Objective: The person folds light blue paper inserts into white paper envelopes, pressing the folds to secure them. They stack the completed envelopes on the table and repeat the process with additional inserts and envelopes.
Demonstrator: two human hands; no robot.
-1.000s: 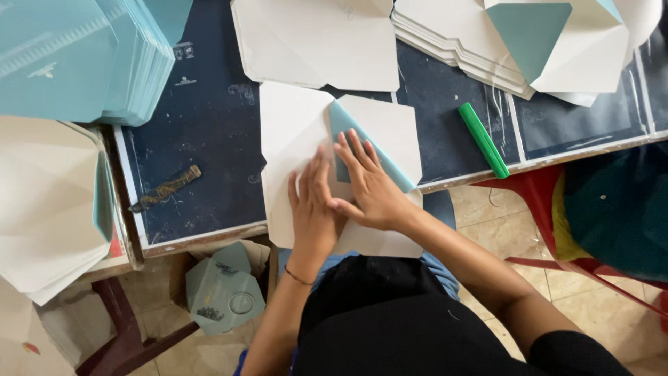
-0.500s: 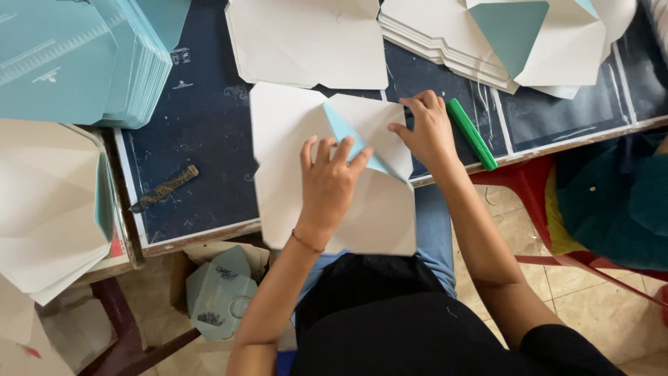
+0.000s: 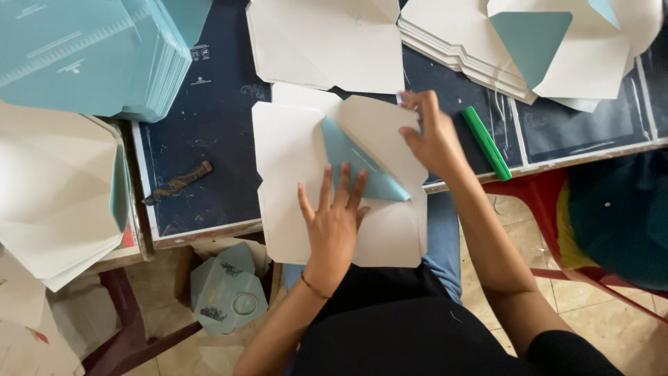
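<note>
Work piece: a white die-cut envelope blank (image 3: pixel 292 174) with a teal inner face, lying flat at the near edge of the dark work table (image 3: pixel 209 139) and overhanging that edge toward the person's lap.
Left hand: the left hand (image 3: pixel 334 223) lies palm down on the lower middle of the blank, fingers spread and pointing away from the body, pinning the sheet; it grips nothing.
Right hand: the right hand (image 3: pixel 431 136) pinches the outer edge of the folded right flap (image 3: pixel 379 132) between fingers and thumb, holding it over the sheet.
Key relation: the flap lies up and to the right of the left hand; its crease runs diagonally from upper left to lower right, with a teal triangle (image 3: pixel 358 167) showing beneath, touching the left fingertips. The right hand is the nearer one to the flap.
Green stick: a green pen-like tool (image 3: pixel 487 143) lies on the table just right of the right hand, slanting like the crease.
Stacks: a thick teal stack of blanks (image 3: pixel 90 56) with faint white printing at far left; white blanks (image 3: pixel 327 42) beyond the work piece; a white stack with one teal flap (image 3: pixel 529 42) at far right; a fanned white pile (image 3: pixel 56 188) at left.
Below the table: a pale teal folded package (image 3: pixel 226 289) on the floor.
</note>
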